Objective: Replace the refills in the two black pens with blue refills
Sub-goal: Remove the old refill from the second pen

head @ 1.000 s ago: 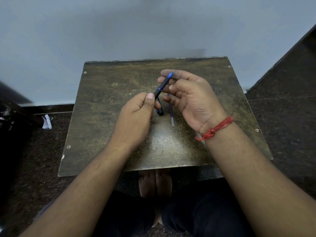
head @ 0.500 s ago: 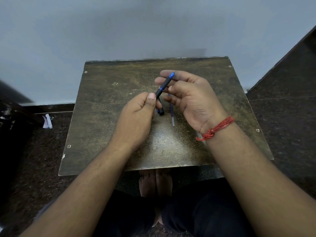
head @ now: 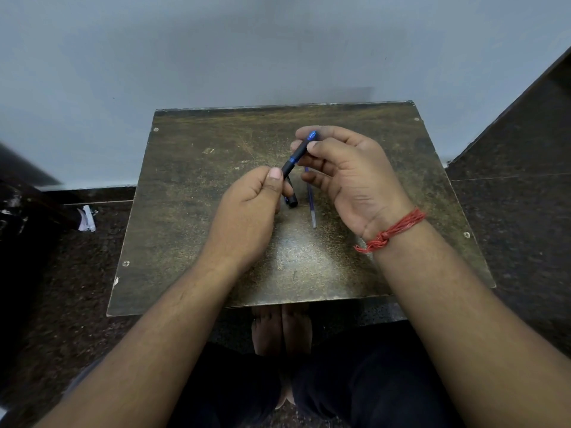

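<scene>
Bare forearms, red thread bracelet (head: pixel 391 231) knotted round right wrist, dark trousers (head: pixel 370 381), bare feet (head: pixel 281 330)

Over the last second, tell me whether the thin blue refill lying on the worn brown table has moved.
No. The blue refill stays put beside the table's bright glare patch.

Two pens (head: pixel 298 154) (head: pixel 291 201), one refill (head: pixel 310 197)

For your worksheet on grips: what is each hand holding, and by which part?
Both hold one black pen: the right hand pinches its blue-tipped upper end, the left hand its lower end.
</scene>
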A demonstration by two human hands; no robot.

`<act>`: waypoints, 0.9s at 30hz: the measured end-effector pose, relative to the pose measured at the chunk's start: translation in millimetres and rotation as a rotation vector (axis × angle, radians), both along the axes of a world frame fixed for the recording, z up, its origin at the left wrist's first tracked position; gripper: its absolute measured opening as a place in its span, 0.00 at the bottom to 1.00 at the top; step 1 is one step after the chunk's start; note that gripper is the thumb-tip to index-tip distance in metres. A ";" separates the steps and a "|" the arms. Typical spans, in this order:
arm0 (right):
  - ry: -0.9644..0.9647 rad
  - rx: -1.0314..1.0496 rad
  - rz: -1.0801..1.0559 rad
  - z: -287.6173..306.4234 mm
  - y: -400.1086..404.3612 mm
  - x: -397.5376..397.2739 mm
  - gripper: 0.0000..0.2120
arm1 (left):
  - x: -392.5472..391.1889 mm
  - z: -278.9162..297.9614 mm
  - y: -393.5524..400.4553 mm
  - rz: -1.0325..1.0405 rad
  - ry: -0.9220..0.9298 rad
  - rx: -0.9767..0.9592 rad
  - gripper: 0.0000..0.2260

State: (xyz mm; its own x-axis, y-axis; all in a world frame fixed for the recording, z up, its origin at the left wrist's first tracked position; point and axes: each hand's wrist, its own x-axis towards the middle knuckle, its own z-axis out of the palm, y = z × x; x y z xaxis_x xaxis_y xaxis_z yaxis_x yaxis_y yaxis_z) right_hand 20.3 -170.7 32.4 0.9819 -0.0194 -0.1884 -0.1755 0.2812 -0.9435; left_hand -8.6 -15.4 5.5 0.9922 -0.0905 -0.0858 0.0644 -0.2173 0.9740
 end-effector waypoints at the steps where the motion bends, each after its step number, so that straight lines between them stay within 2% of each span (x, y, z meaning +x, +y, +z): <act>1: 0.000 0.024 0.011 0.8 -0.2 -0.3 0.12 | -0.1 0.2 -0.1 -0.001 0.000 0.001 0.17; 5: 0.003 0.060 0.032 2.6 -0.4 -0.9 0.16 | -0.2 0.0 0.2 -0.004 -0.001 -0.005 0.17; 10: 0.027 -0.013 0.001 -0.5 1.4 -0.7 0.03 | 0.5 -1.5 -0.8 0.002 -0.002 -0.011 0.16; 13: 0.021 -0.043 -0.012 -2.6 1.7 0.1 0.02 | 0.7 -1.6 -0.6 -0.001 -0.003 -0.002 0.16; 27: -0.030 0.236 -0.222 -1.7 -17.6 9.2 0.07 | 0.1 -0.9 -0.2 -0.006 -0.003 0.019 0.17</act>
